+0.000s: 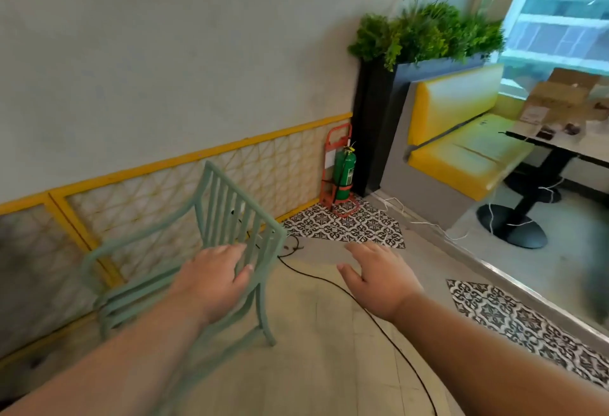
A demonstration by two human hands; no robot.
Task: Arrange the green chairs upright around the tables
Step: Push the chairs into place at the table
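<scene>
The left hand [216, 278] grips the slatted backrest of a pale green metal armchair [184, 257], which stands upright on the floor beside the yellow-trimmed lattice wall panel [158, 191]; the right hand [379, 275] hovers open, fingers spread, touching nothing

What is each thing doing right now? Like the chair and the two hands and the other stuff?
green chair: upright on the floor, held by its slatted back.
left hand: fingers gripping the chair back.
right hand: open, holding nothing.
fire extinguisher: upright in its red stand.
black cable: lying loose across the floor.
</scene>
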